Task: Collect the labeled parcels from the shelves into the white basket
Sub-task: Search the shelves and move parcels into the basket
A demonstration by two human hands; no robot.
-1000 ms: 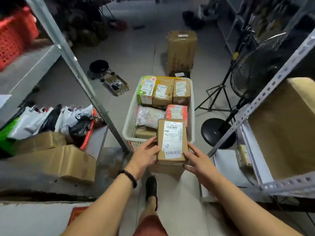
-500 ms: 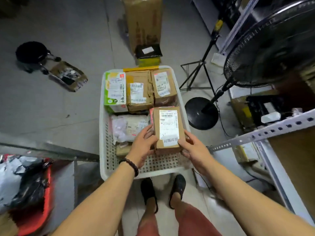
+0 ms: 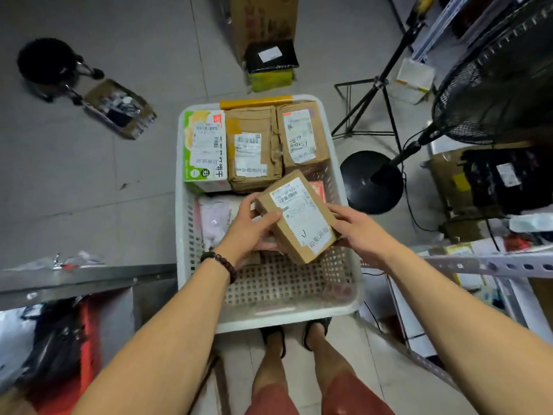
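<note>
A small brown cardboard parcel [image 3: 299,217] with a white label is tilted over the white basket [image 3: 269,320] on the floor. My left hand [image 3: 251,229] grips its left side with the thumb on top. On the parcel's right side my right hand [image 3: 357,230] holds it. Inside the basket's far end stand a green and white box [image 3: 203,151] and two brown labeled boxes [image 3: 253,148]. A pale plastic mailer [image 3: 215,220] lies at the basket's left, and the near part of its perforated floor is bare.
A black standing fan [image 3: 490,85] and its round base [image 3: 371,181] stand right of the basket, with a tripod [image 3: 374,94] behind. A tall cardboard box [image 3: 263,22] stands beyond the basket. Metal shelf rails [image 3: 490,265] flank both sides, and a black stool [image 3: 48,61] is far left.
I have carried the parcel from in front of the basket to above it and turned it at an angle. The view has tipped downward over the basket.
</note>
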